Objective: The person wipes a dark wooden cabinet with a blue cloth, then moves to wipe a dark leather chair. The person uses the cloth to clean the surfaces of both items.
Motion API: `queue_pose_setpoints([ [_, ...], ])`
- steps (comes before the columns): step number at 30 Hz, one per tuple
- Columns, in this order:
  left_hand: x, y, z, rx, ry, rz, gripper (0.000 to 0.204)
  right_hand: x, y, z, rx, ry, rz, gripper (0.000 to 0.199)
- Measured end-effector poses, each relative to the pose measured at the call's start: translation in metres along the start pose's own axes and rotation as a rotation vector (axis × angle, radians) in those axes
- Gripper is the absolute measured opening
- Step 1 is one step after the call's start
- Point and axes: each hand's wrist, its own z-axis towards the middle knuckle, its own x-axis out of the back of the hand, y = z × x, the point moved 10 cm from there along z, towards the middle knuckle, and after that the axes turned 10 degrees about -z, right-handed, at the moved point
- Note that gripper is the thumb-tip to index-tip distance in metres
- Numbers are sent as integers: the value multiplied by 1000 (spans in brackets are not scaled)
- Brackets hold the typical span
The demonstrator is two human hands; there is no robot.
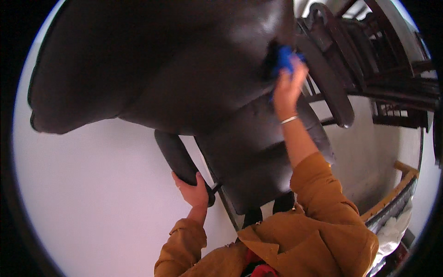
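A dark brown, leather-like office-type chair fills the middle, its broad backrest (161,69) rising above the seat (251,159). My right hand (290,90), with a thin bracelet at the wrist, is closed on a blue brush (285,59). The brush's dark bristles meet the right edge of the backrest; motion blurs them slightly. Lower left, my left hand (191,191) wraps round the front part of the padded left armrest (175,154). The right armrest (334,92) stands just beyond my right hand, untouched.
Dark wooden chairs (369,55) crowd the upper right. A wooden-framed piece (387,194) with pale cloth stands at the lower right. The white wall (92,184) runs close along the left side. Grey floor (364,152) shows right of the seat.
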Motion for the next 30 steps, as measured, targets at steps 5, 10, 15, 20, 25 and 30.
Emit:
queue_pose_setpoints([
  [5,2,2,0,-16,0,-80,92,-8,-60,100,-105,344,192,34],
  [10,4,-3,0,-27,-4,-143,96,-126,-196,3,17,-46,-128,32],
  [15,4,-11,-1,65,-47,-108,98,-148,-271,-108,361,-180,-113,38],
  [20,11,-6,-1,42,-52,-138,96,-111,-355,-192,1191,-810,108,26],
  [25,9,-11,-2,92,-85,-139,93,-67,-461,-104,1387,-150,6,25],
  [30,17,-5,9,37,-46,-155,93,-122,-446,-94,1520,-144,-218,26],
])
